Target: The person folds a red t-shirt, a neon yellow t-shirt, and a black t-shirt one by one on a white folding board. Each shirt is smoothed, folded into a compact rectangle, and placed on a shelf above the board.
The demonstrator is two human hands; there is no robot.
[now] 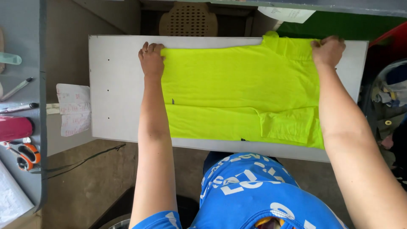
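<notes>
A neon yellow shirt lies partly folded on a white board, one sleeve folded in near the front right. My left hand pinches the shirt's far left corner at the board's back edge. At the far right corner, by the collar, my right hand grips the cloth. Both arms reach straight across the board.
A grey side table on the left carries pens, a pink cylinder and an orange cutter. A paper pad hangs beside the board. A brown perforated stool stands beyond it. Clothes are piled at the right edge.
</notes>
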